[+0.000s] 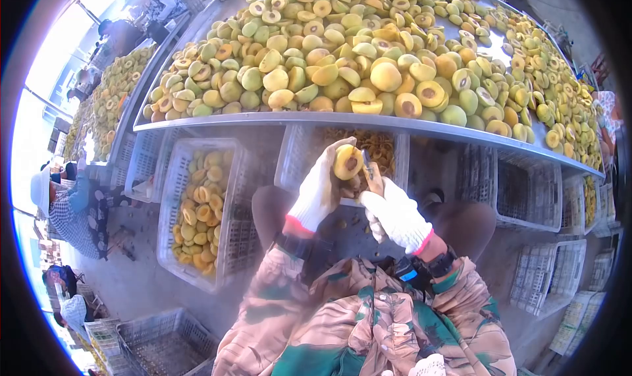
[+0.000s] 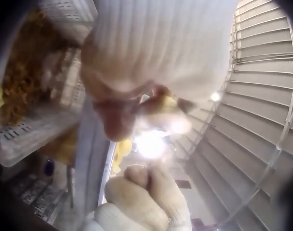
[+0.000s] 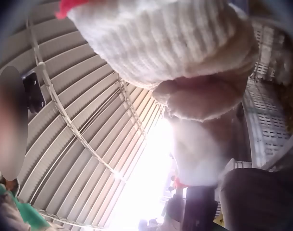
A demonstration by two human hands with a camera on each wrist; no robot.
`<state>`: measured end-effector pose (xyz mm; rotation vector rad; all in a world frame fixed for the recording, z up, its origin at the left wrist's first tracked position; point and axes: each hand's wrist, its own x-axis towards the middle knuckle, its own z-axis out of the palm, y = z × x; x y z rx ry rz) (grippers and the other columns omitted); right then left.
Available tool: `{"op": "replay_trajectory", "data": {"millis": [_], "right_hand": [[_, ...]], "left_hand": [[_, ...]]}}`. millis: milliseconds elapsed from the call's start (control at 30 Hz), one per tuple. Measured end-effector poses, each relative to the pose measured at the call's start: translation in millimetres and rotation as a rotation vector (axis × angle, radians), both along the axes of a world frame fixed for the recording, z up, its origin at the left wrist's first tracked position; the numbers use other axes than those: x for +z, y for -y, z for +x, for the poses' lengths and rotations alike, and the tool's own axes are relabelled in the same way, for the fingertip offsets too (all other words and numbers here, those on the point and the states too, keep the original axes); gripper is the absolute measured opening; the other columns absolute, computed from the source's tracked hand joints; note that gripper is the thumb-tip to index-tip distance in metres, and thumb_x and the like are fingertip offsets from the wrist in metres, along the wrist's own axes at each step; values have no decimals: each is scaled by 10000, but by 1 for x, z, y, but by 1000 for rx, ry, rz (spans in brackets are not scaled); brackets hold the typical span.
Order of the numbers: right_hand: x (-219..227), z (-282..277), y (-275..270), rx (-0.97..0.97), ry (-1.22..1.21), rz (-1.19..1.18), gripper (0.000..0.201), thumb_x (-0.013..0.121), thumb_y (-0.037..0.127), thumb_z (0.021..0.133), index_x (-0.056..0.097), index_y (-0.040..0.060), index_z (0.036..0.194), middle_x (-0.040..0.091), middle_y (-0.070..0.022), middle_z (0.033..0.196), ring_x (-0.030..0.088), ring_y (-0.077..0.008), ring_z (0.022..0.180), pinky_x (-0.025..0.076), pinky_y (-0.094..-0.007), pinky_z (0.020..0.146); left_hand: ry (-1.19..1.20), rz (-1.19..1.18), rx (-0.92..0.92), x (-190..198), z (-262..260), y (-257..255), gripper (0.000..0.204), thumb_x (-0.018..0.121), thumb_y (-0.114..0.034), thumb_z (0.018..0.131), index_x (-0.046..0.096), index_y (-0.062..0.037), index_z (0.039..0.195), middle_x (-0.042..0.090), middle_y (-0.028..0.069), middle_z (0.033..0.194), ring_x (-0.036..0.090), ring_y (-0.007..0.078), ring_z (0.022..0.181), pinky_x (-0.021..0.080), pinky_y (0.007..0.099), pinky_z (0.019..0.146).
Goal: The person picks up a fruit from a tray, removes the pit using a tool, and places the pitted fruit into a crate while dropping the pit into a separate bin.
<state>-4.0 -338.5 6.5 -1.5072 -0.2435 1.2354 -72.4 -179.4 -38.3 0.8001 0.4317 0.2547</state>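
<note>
In the head view my white-gloved left hand [image 1: 315, 190] holds a yellow peach half [image 1: 347, 162], its cut face turned toward the right. My gloved right hand [image 1: 398, 216] grips the wooden handle [image 1: 375, 181] of a small pitting knife, whose dark metal tip [image 1: 367, 157] is right beside the fruit's cut face. The left wrist view has the left glove [image 2: 161, 43] close up, with the curled fingers of the right glove [image 2: 137, 202] below; glare washes out the fruit. In the right wrist view, the right glove [image 3: 175, 48] hides the knife.
A metal-edged table [image 1: 316, 118] heaped with peach halves [image 1: 283, 60] spans the front. Below my hands stands a crate [image 1: 289, 162] of orange-brown scraps. A crate [image 1: 237, 238] of peach halves stands left; other crates [image 1: 530, 191] stand right. People [image 1: 72, 208] sit at far left.
</note>
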Motion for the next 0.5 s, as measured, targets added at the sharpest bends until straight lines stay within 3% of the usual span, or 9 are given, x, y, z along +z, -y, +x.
{"op": "replay_trajectory", "data": {"millis": [33, 67, 167, 200, 433, 500], "right_hand": [[4, -3, 2, -18, 12, 24, 276, 587, 209, 939, 464, 45, 1123, 531, -31, 664, 498, -116, 456, 429, -283, 405], [5, -5, 3, -36, 25, 50, 293, 589, 207, 936, 463, 39, 1140, 535, -34, 662, 502, -118, 453, 429, -284, 404], [5, -10, 5, -11, 108, 23, 315, 595, 192, 931, 457, 32, 1165, 538, -38, 649, 508, -122, 447, 428, -286, 400], [5, -12, 7, -11, 130, 15, 316, 611, 208, 922, 479, 34, 1150, 572, -51, 667, 535, -129, 463, 441, -295, 425], [-2, -15, 6, 81, 362, -112, 404, 626, 349, 900, 523, 48, 1150, 644, -109, 731, 634, -196, 568, 505, -344, 563], [-3, -13, 6, 120, 431, -133, 444, 619, 379, 900, 513, 52, 1183, 662, -147, 771, 662, -263, 618, 522, -384, 599]], "left_hand": [[98, 41, 14, 3, -2, 2, 455, 373, -369, 1038, 477, -77, 1371, 622, 121, 1096, 633, 186, 812, 527, 304, 642], [264, -26, -29, -5, -6, -3, 499, 489, -287, 1004, 401, -65, 1442, 561, 141, 1266, 605, 215, 1036, 522, 334, 864], [312, 46, -96, 5, -15, -7, 634, 651, -281, 912, 393, -44, 1440, 507, 144, 1368, 530, 246, 1215, 450, 358, 1022], [309, 23, -61, 8, -14, -8, 694, 722, -200, 841, 400, -31, 1433, 505, 158, 1370, 522, 260, 1241, 430, 362, 1045], [345, 78, -25, 7, -18, -13, 705, 735, -155, 806, 415, -3, 1415, 512, 176, 1365, 508, 272, 1272, 413, 359, 1057], [329, 126, -13, 6, -18, -12, 705, 734, -160, 803, 417, 2, 1412, 515, 177, 1362, 505, 278, 1278, 403, 363, 1067]]}}
